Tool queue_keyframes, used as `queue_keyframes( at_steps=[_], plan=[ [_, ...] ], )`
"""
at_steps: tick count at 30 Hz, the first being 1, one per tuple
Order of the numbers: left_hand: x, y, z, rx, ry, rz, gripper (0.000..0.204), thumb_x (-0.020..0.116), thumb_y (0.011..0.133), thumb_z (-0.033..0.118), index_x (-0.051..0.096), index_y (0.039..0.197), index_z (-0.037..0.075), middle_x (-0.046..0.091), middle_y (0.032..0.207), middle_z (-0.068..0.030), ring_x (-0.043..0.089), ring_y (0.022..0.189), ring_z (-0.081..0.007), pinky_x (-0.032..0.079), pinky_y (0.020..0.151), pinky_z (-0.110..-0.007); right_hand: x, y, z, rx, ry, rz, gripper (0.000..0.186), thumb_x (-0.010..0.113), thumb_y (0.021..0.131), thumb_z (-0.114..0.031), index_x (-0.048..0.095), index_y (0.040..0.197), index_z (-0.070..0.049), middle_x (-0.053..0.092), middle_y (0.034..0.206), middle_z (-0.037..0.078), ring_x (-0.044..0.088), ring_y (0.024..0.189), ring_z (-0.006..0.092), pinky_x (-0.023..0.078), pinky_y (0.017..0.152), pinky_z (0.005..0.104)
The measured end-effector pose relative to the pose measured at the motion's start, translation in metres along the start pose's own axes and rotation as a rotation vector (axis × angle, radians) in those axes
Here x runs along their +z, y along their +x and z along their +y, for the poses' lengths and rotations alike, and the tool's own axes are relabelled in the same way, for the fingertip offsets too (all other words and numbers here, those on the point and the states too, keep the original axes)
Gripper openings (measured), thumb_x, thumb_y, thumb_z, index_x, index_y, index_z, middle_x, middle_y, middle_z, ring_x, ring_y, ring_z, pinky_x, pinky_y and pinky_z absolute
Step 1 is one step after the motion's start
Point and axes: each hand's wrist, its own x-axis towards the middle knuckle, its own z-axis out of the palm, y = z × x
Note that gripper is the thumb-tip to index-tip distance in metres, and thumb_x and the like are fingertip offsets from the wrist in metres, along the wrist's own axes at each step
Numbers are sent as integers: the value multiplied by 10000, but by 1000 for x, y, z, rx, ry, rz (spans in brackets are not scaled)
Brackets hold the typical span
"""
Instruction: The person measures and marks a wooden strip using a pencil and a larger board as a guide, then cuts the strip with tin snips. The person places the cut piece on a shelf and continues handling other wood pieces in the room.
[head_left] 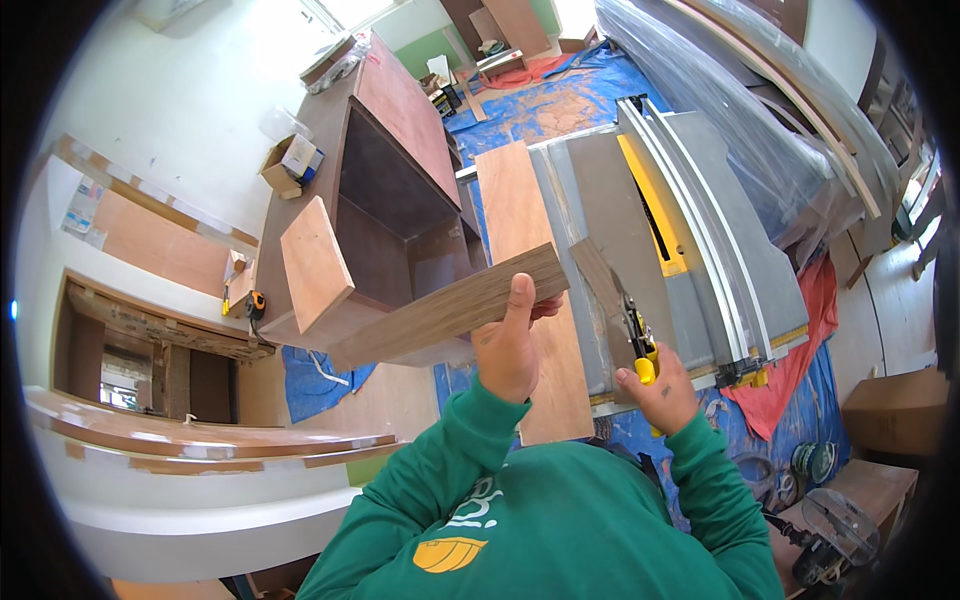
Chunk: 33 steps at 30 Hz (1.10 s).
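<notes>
My left hand (508, 352) grips a long wood-grain laminate strip (440, 308) near its right end, thumb on the near face and fingers behind. The strip reaches left, past the front of an open brown cabinet (402, 120). In my right hand (662, 398) is a pair of snips (643, 362) with yellow handles and dark jaws, pointing away from me. A short wood-grain piece (597, 272) lies by the jaws, over the table saw; whether the jaws touch it I cannot tell. The strip's right end is a little left of that piece.
The grey table saw (705, 215) has a yellow insert (650, 200) and a metal rail fence (690, 220). A plywood board (512, 205) lies along its left side. A small board (316, 262) and an open carton (290, 165) rest on the cabinet. Blue sheeting (560, 95) covers the floor.
</notes>
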Motion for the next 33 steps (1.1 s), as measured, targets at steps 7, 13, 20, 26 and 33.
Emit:
queue_keyframes(
  at_steps=[7, 13, 20, 26, 33],
  plan=[
    [6, -3, 45, 121, -79, -147, 394, 513, 1134, 357, 662, 1234, 6, 727, 1072, -88, 692, 997, -213, 562, 877, -401, 4, 34, 26, -165, -514, 85, 1088, 881, 694, -614, 483, 1434, 78, 564, 1237, 213, 525, 1199, 392, 377, 1081, 513],
    [22, 30, 129, 415, 53, -270, 331, 577, 1112, 265, 682, 1243, -20, 723, 1037, -97, 697, 996, -225, 563, 879, -405, 22, 60, 37, -212, -744, 93, 1258, 871, 615, -723, 451, 1486, 81, 546, 1271, 195, 487, 1258, 373, 310, 1139, 531],
    [56, 87, 210, 496, -168, -325, 292, 679, 1059, 314, 713, 1134, 34, 722, 1034, -85, 698, 987, -236, 561, 858, -380, 28, 75, 38, -242, -770, 127, 1288, 865, 605, -753, 437, 1513, 54, 517, 1313, 184, 455, 1296, 365, 291, 1167, 534],
    [80, 99, 254, 538, -141, -418, 365, 708, 1031, 382, 714, 1188, 52, 730, 1140, -90, 696, 997, -230, 564, 872, -386, 24, 74, 28, -109, -823, 6, 1406, 724, 663, -889, 283, 1620, 42, 419, 1552, 235, 290, 1536, 375, 77, 1290, 594],
    [103, 91, 267, 526, -211, -432, 359, 706, 1031, 376, 717, 1217, 69, 741, 1170, -115, 695, 989, -228, 560, 869, -382, 23, 68, 28, -192, -699, 67, 1226, 643, 804, -835, 286, 1643, -17, 300, 1671, 255, 145, 1611, 396, 9, 1287, 612]
  ],
)
